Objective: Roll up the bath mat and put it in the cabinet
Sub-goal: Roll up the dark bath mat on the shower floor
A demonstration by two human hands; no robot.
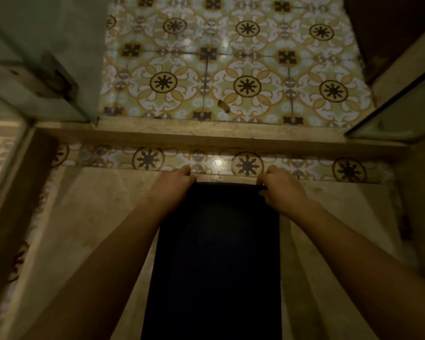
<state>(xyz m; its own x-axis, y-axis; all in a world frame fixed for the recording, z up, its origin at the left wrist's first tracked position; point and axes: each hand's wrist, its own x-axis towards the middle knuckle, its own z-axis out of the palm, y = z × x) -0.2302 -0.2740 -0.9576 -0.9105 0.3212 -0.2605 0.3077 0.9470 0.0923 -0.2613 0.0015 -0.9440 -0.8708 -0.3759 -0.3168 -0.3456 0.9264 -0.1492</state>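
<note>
A dark navy bath mat (216, 261) lies flat on the beige stone floor, running from the bottom of the head view up to a low step. My left hand (174, 182) grips its far left corner and my right hand (281, 186) grips its far right corner. Both hands have fingers curled over the mat's far edge, which looks slightly lifted or folded. No cabinet is identifiable in view.
Just beyond the mat a stone curb (206, 136) crosses the floor, with patterned tile (231, 69) on the other side. A glass door with a metal hinge (37, 74) stands at left; another glass panel (398, 114) at right. A small scrap (223, 105) lies on the tile.
</note>
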